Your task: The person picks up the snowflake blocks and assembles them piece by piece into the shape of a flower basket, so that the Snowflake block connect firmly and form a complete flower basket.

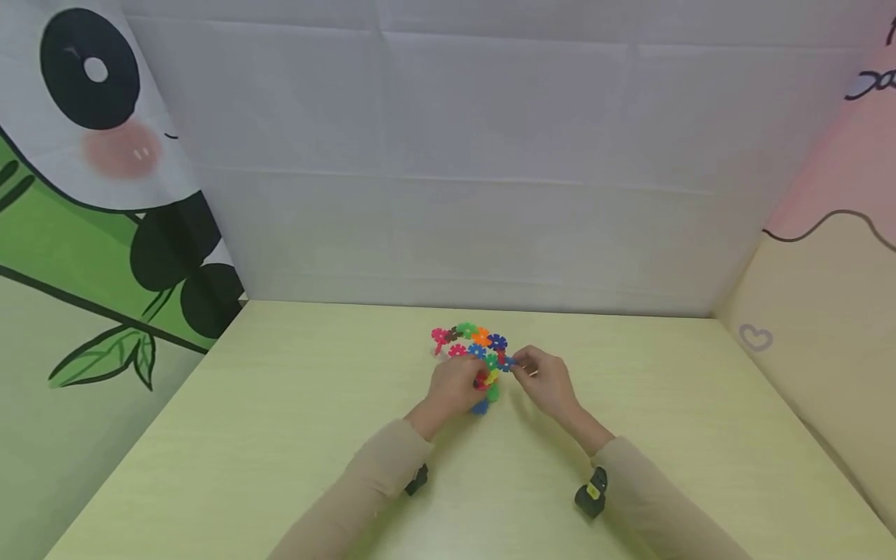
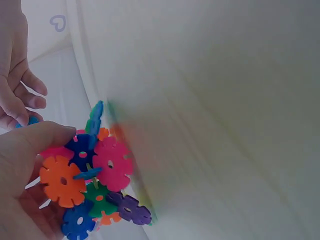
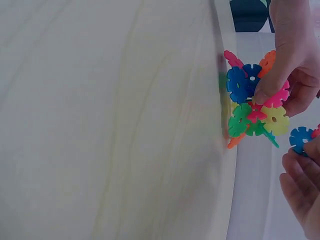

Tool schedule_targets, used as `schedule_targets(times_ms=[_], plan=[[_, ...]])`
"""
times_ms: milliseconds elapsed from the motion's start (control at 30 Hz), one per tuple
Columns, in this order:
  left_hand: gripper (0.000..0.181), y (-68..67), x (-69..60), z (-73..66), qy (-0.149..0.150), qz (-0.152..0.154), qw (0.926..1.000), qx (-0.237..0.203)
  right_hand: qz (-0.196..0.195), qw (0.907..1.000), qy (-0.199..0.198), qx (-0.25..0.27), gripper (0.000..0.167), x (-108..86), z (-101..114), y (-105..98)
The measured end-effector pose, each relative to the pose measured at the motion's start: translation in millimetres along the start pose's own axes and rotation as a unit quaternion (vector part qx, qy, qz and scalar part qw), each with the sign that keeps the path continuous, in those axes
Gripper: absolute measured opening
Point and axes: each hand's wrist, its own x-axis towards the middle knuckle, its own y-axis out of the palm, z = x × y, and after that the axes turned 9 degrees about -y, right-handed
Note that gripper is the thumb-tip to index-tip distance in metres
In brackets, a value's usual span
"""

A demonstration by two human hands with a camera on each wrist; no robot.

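A cluster of colourful notched plastic flower discs [image 1: 481, 336], fitted into one another, stands over the table in the head view. My left hand [image 1: 455, 385] grips the near part of it, thumb and fingers around the discs. Pink, orange, green, blue and purple discs [image 2: 112, 164] show beyond the thumb in the left wrist view. On the cluster's right side, my right hand [image 1: 549, 381] pinches a blue disc [image 3: 301, 139] between thumb and finger. A red piece [image 3: 316, 132] adjoins that disc. The left palm hides part of the cluster.
The pale yellow table [image 1: 301, 373] extends around both hands. A white sheet wall [image 1: 490, 233] rises behind it, with printed panels [image 1: 826, 311] at either side. Small dark devices [image 1: 591, 494] sit on the wrists.
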Motion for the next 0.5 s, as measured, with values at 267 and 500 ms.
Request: schedule_targets(times_ms=[267,500], plan=[[0.012,-9.9,-10.3,4.3,0.062,-0.037,0.9971,-0.022,-0.016,0.9995,-0.017,0.019,0.008,3.3,17,-5],[0.013,-23.1,-20.8,8.1,0.063,-0.054,0.9875,-0.134,-0.020,0.9995,-0.017,0.018,0.014,9.3,38,-6]])
